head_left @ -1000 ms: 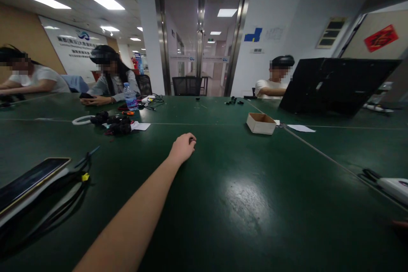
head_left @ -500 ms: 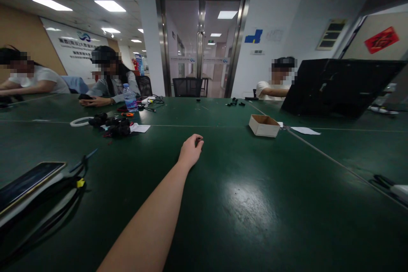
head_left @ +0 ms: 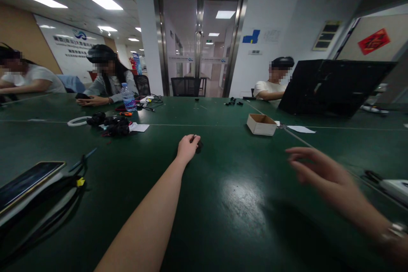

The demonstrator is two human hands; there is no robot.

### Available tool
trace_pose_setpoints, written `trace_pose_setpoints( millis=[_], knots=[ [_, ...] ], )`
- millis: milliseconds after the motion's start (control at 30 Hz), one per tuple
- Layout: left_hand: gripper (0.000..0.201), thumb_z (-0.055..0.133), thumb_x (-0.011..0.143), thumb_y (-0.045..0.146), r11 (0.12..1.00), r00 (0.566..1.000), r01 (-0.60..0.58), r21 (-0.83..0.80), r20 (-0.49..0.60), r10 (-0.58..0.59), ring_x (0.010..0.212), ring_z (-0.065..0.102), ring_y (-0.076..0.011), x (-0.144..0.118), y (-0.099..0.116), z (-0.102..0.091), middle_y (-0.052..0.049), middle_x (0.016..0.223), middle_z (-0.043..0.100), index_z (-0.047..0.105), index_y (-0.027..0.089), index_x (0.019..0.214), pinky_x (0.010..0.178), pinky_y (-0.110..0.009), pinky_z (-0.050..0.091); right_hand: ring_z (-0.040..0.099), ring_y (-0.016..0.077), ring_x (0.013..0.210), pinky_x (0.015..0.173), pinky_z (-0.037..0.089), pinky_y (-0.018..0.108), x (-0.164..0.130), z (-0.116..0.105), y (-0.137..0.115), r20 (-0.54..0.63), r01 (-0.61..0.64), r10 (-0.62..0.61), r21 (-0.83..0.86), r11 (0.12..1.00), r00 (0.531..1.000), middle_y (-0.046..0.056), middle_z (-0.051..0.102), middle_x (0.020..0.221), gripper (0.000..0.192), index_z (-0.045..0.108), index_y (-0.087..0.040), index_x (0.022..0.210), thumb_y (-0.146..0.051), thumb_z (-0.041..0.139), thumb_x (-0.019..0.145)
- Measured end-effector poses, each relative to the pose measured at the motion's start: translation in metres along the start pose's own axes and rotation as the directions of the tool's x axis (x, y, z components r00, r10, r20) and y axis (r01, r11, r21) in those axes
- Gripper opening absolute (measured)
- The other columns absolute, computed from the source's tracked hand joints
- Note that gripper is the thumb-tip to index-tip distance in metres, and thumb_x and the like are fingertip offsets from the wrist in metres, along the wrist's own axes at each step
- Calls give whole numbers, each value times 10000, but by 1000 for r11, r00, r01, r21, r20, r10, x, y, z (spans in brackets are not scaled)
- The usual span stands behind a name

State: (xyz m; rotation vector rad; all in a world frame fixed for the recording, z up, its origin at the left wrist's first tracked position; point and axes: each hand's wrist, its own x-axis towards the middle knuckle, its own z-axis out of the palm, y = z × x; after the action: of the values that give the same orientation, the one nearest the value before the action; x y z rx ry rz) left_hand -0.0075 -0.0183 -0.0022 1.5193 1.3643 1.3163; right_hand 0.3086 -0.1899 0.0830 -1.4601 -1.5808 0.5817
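My left hand [head_left: 188,148] reaches forward over the middle of the green table [head_left: 216,204]. Its thumb and fingers are pinched together at something small and dark, mostly hidden by the fingers. A dark patch shows on the table just right of the fingertips; whether it is an object or shadow I cannot tell. My right hand [head_left: 321,174] hovers over the right side of the table, blurred by motion, its fingers stretched out and nothing visible in them. The nearest thing to it is a small open cardboard box [head_left: 261,128], beyond its fingertips.
A phone [head_left: 30,182] and black cables [head_left: 72,202] lie at left. Further off are black devices [head_left: 116,126], a water bottle [head_left: 128,97] and small black pieces [head_left: 234,102]. A large black monitor-like panel [head_left: 331,87] stands right. Several people sit around the table.
My right hand has come into view from the right. My left hand has shifted very slightly, lifting a little from the table. The view has turned slightly.
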Motion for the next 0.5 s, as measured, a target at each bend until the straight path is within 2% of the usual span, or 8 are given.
trace_pose_setpoints(
  millis=[33,100,133,200,267,367,500],
  knots=[
    [271,559,818,369,997,1000,17,-80,4,-17,600,531,-119,1,-1,-1,-56,745,588,661,134,908,571,-226,416,565,163,602,539,521,320,16,26,-3,185,-67,52,76,995,981,85,588,927,332,584,-297,1060,-469,640,781],
    [280,574,807,372,970,999,44,-238,1,-45,582,510,-99,3,-3,-2,-41,713,583,664,131,917,539,-199,397,565,135,563,523,515,270,46,83,-10,442,-252,125,242,937,888,66,601,846,313,560,-211,1070,-353,643,804],
    [290,589,796,379,950,998,53,-308,-4,-57,575,503,-89,4,-3,-2,-39,716,586,664,129,924,528,-189,391,563,124,545,502,505,241,60,111,-12,499,-340,154,306,889,853,59,607,805,278,545,-178,1065,-305,618,829],
    [313,630,765,389,906,997,66,-419,-19,-81,557,494,-74,5,-3,-2,-34,725,590,655,126,933,513,-176,385,566,108,516,461,487,199,84,160,-17,481,-391,153,446,805,863,42,612,771,213,506,-158,1086,-238,534,891],
    [318,665,738,377,869,995,63,-490,-34,-92,548,497,-66,6,-2,-1,-23,727,586,636,128,933,509,-172,391,570,110,483,449,489,193,101,195,-21,461,-391,126,541,745,878,20,610,701,172,492,-145,1072,-182,512,905],
    [283,686,724,330,833,992,69,-549,-48,-114,562,522,-65,6,0,0,-10,741,577,607,134,912,534,-178,423,576,113,472,467,502,204,116,221,-24,453,-383,98,598,704,886,18,616,656,90,501,-131,1005,-142,483,918],
    [247,698,711,293,821,991,97,-563,-18,-129,623,564,-76,5,3,0,-21,787,589,601,127,867,599,-194,461,590,96,523,539,522,189,122,225,-17,434,-375,76,664,647,898,19,622,656,95,521,-132,980,-89,477,908]
  ],
)
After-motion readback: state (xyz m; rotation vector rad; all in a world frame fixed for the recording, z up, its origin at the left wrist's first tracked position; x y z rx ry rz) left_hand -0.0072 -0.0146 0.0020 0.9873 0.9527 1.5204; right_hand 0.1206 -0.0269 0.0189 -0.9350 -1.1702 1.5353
